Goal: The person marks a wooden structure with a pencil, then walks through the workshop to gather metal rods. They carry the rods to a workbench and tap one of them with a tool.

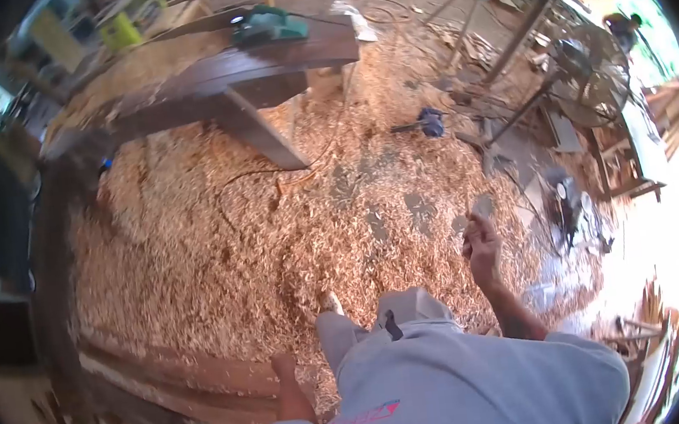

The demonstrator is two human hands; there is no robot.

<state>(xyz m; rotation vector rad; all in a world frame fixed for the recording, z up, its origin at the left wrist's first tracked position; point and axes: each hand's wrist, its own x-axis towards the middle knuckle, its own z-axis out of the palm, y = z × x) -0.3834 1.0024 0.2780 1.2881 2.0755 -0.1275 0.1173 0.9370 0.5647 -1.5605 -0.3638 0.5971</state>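
Observation:
My right hand [481,238] is raised to the right of my body, its fingers pinched together around a small grey flat piece [483,206]; I cannot make out exactly what it is. Low at my left side hangs my left hand [283,365], above the wooden boards; its fingers are too small and blurred to tell. Wood shavings [236,248] cover the floor below both hands. A light shoe [331,302] shows at the end of one grey trouser leg.
A dark wooden workpiece [202,81] with a green power tool [269,26] stands ahead. A blue tool [431,122] and cables lie on the floor. At right are a large fan [590,74], a black machine [567,209] and another person [624,26]. Boards [199,376] lie at lower left.

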